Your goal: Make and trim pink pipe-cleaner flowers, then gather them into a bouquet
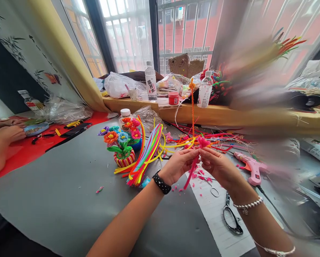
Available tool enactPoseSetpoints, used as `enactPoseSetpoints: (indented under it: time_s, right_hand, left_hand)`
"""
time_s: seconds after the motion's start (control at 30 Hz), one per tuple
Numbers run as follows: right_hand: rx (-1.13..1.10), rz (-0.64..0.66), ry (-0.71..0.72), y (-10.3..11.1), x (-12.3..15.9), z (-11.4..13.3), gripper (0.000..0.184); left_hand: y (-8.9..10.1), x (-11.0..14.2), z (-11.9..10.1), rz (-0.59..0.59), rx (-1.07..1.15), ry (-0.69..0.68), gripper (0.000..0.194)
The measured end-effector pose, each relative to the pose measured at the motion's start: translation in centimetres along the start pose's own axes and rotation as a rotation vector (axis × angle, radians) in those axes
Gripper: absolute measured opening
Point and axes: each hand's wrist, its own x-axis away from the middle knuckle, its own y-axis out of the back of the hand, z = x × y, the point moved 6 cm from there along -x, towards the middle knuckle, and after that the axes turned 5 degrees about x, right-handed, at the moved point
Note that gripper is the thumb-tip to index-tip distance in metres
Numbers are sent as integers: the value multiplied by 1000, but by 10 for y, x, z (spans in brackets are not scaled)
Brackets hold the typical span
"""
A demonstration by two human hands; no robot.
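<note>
Between my two hands is a pink pipe-cleaner flower [203, 142], with a fuzzy pink stem hanging down below it. My left hand [180, 163], a black watch band at its wrist, pinches the flower's base from the left. From the right, my right hand [216, 165] pinches the same spot, fingertips nearly touching the left ones. Under the hands, pink fluff and small scissors [214, 192] lie on a white sheet [216, 217]. Larger black-handled scissors [232, 219] rest nearer to me. An orange pipe-cleaner stem [193, 110] rises behind the flower.
Left of my hands stand potted pipe-cleaner flowers [121, 142] and a bundle of coloured pipe cleaners [149, 153]. A pink glue gun [250, 166] with a cord lies right. Water bottles [150, 82] line the sill. Another person's hand [11, 135] is at far left; the right side is blurred.
</note>
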Motion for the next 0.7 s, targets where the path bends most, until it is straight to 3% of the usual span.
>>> enactPoseSetpoints:
  time_s: [0.43,0.57,0.7]
  right_hand:
    - [-74,-71,76,3,-1,3,19]
    - [-154,-167,176,13,-2,12,22]
    - [-226,-246,259,31,-2,25,23]
  left_hand:
    - [2,0,-1,-1,-77,59,21]
    - [2,0,1,21,-194,94,22]
    - [-2,2,1,136,-450,124,23]
